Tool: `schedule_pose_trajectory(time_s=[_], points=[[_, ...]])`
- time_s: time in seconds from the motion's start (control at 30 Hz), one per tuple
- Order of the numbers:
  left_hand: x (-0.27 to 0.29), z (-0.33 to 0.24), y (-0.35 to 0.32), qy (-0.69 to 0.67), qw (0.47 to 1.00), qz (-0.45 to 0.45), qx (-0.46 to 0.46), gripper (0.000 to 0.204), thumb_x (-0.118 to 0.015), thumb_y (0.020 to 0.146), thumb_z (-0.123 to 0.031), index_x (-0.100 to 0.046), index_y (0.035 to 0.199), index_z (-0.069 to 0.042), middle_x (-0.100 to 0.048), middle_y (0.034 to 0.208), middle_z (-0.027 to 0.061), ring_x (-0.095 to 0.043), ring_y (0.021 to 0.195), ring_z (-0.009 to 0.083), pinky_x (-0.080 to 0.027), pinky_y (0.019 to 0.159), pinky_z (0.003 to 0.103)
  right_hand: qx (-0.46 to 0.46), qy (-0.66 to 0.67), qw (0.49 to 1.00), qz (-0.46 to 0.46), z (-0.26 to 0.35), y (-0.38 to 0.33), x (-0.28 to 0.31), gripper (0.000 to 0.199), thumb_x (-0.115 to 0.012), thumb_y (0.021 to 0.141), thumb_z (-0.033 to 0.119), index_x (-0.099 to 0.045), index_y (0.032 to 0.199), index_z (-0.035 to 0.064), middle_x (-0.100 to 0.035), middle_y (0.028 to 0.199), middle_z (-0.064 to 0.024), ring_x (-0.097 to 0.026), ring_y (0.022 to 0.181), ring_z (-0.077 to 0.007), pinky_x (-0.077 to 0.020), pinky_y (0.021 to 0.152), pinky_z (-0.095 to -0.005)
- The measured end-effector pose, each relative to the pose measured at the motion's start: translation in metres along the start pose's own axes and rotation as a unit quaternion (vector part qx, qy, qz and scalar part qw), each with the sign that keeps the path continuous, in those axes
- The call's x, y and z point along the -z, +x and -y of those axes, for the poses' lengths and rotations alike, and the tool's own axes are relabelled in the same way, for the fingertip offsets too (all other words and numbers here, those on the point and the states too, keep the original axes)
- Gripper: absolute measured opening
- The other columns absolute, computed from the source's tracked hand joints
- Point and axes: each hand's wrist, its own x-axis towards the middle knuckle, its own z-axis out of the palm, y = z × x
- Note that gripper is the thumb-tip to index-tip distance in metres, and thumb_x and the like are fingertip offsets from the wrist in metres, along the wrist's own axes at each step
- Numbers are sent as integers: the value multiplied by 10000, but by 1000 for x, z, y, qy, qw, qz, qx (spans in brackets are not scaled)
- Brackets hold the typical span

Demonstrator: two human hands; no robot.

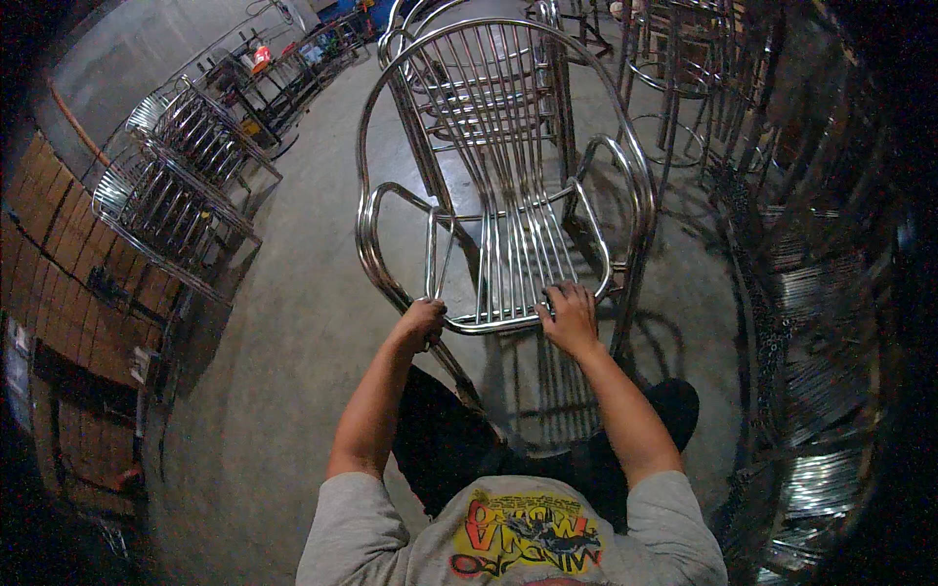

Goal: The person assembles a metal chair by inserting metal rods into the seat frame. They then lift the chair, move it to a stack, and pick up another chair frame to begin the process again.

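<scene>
A shiny steel armchair point(503, 146) with a slatted back and seat stands on the concrete floor right in front of me. My left hand point(422, 319) is closed around the front left corner of its seat rail. My right hand point(569, 314) grips the front right part of the seat, fingers hooked over the slats. Both forearms reach up from the lower edge. More chairs of the same kind stand stacked just behind this one.
Steel chair frames point(176, 186) lie and stand at the left near a brick wall point(59, 244). Stools point(684, 59) are at the back right. A tall stack of metal parts point(821, 322) fills the right side. The floor point(293, 322) is grey concrete.
</scene>
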Motion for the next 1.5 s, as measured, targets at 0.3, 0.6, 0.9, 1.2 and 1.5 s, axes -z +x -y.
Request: schedule_pose_trajectory(time_s=[0.3,0.6,0.9,1.2,1.5], points=[[-35,10,25,-253,961,108,-8,202,-452,965,-297,-468,819,-158,-401,582,-36,-363,442,129,-298,401,282,-15,0,1000,20,5,-5,0,233,-640,815,273,-654,953,86,-578,1114,-139,-514,1051,-348,-365,942,-482],[-24,-4,106,-186,981,53,30,228,-491,950,-261,-516,788,-102,-512,610,40,-489,488,204,-399,469,343,0,-8,1000,0,10,-11,-10,166,-639,808,240,-660,909,111,-572,1125,-129,-514,1054,-344,-353,955,-492],[-47,5,175,-271,957,79,-61,185,-580,896,-203,-556,765,-74,-493,571,37,-457,438,174,-348,396,342,18,-29,999,-26,12,-18,-20,155,-633,826,229,-669,933,124,-580,1128,-101,-515,1084,-316,-315,998,-488],[-63,3,159,-136,986,-51,-88,183,-562,883,-202,-566,856,-20,-586,676,114,-584,575,274,-437,510,433,38,-25,999,-12,6,-15,-20,160,-658,807,240,-675,947,166,-595,1137,-84,-518,1085,-304,-323,960,-480],[-65,8,159,113,963,-130,-205,302,-555,892,-226,-607,920,71,-645,872,299,-637,867,453,-493,762,490,54,-16,998,-4,0,-15,-16,196,-663,801,199,-658,996,179,-564,1207,-60,-487,1153,-277,-313,976,-448]])
